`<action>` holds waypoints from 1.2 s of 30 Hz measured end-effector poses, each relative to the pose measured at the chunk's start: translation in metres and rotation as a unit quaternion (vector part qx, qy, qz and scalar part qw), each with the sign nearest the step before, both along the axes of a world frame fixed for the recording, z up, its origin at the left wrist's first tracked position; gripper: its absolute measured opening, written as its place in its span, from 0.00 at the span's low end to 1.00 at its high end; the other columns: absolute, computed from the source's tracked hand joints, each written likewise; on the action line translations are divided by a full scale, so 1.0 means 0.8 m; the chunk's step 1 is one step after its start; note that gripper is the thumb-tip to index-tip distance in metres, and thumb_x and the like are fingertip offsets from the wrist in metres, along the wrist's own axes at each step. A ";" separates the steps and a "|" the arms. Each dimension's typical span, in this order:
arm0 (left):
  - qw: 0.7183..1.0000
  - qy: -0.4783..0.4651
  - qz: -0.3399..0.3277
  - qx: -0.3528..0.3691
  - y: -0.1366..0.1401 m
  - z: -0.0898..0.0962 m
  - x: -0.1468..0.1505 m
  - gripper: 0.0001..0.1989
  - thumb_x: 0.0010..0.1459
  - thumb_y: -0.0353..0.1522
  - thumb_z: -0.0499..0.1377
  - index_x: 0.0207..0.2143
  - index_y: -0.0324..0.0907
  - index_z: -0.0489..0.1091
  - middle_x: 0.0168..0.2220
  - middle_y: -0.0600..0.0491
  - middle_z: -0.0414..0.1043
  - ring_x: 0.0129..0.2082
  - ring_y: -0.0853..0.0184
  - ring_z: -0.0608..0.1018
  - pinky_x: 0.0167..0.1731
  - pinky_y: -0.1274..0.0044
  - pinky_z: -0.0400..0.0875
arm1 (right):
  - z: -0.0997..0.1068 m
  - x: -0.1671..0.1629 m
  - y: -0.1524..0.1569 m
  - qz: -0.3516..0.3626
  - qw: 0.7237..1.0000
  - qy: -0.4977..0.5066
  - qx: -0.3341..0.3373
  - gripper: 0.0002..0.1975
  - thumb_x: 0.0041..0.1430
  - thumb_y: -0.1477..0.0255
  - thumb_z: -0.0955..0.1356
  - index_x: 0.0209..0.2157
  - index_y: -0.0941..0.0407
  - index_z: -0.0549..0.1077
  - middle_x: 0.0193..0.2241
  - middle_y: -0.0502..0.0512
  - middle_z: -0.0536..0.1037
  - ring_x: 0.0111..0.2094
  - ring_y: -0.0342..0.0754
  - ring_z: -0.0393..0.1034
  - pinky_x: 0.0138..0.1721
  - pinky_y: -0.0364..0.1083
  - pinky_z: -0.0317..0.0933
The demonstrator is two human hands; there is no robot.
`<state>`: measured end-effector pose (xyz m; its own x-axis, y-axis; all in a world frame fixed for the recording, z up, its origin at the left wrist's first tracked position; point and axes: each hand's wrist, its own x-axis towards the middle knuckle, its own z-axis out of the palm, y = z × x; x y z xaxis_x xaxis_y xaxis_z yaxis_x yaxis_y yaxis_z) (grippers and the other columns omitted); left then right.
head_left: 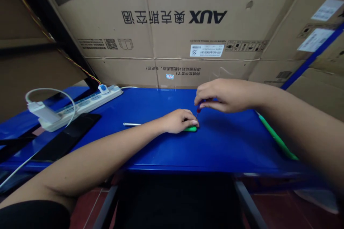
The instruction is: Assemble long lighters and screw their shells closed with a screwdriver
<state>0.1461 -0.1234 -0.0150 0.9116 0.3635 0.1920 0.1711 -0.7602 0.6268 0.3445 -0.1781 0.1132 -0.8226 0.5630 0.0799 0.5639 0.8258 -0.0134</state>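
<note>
Right grip (219, 94) holds a screwdriver (198, 110) tip-down beside left grip (177, 121), which seemingly clasps a green handle (191, 128).

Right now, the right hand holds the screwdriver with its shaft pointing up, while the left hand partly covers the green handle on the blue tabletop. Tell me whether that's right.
"Up" is wrong: the head view shows the screwdriver in the right hand with its shaft pointing down, toward the left hand. That hand does partly cover the green handle on the blue tabletop.
</note>
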 end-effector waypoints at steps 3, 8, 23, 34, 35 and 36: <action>1.000 0.001 -0.010 0.010 0.000 -0.001 0.000 0.13 0.68 0.35 0.55 0.40 0.41 0.79 0.39 0.51 0.77 0.42 0.69 0.76 0.47 0.76 0.68 | -0.001 -0.004 0.007 -0.046 0.998 -0.045 0.027 0.15 0.66 0.66 0.61 0.34 0.54 0.79 0.31 0.56 0.80 0.32 0.49 0.72 0.31 0.47 0.59; 1.000 -0.001 -0.015 0.007 0.000 -0.003 0.000 0.12 0.67 0.34 0.55 0.40 0.40 0.78 0.40 0.50 0.77 0.44 0.68 0.77 0.49 0.75 0.68 | -0.008 -0.021 0.004 -0.195 0.964 -0.122 0.133 0.32 0.66 0.50 0.58 0.19 0.55 0.76 0.18 0.58 0.74 0.20 0.47 0.65 0.23 0.46 0.45; 1.000 0.008 0.002 0.011 -0.003 -0.004 0.000 0.10 0.66 0.33 0.58 0.40 0.40 0.79 0.40 0.50 0.76 0.44 0.67 0.76 0.47 0.76 0.68 | 0.007 -0.034 -0.009 -0.206 0.952 -0.198 0.107 0.33 0.68 0.53 0.55 0.24 0.56 0.79 0.20 0.59 0.77 0.22 0.49 0.68 0.23 0.45 0.44; 1.000 0.009 0.014 0.005 -0.003 -0.003 0.003 0.12 0.66 0.36 0.57 0.39 0.42 0.79 0.39 0.51 0.76 0.42 0.68 0.76 0.45 0.77 0.67 | 0.012 -0.011 -0.005 -0.082 0.985 -0.149 -0.025 0.17 0.67 0.66 0.60 0.40 0.56 0.79 0.35 0.58 0.82 0.34 0.50 0.75 0.32 0.46 0.59; 1.000 0.009 0.013 0.009 -0.004 -0.003 0.003 0.11 0.66 0.35 0.57 0.39 0.42 0.79 0.39 0.51 0.76 0.42 0.68 0.76 0.45 0.77 0.67 | 0.010 -0.014 -0.005 -0.104 0.980 -0.167 -0.004 0.19 0.68 0.63 0.60 0.38 0.56 0.80 0.32 0.58 0.82 0.31 0.50 0.74 0.30 0.46 0.58; 1.000 0.008 0.013 0.012 -0.004 -0.003 0.003 0.11 0.66 0.35 0.57 0.39 0.42 0.79 0.38 0.52 0.76 0.42 0.68 0.76 0.45 0.77 0.67 | 0.008 -0.018 -0.005 -0.122 0.976 -0.181 0.017 0.22 0.68 0.60 0.59 0.36 0.55 0.81 0.29 0.59 0.82 0.30 0.51 0.74 0.29 0.46 0.56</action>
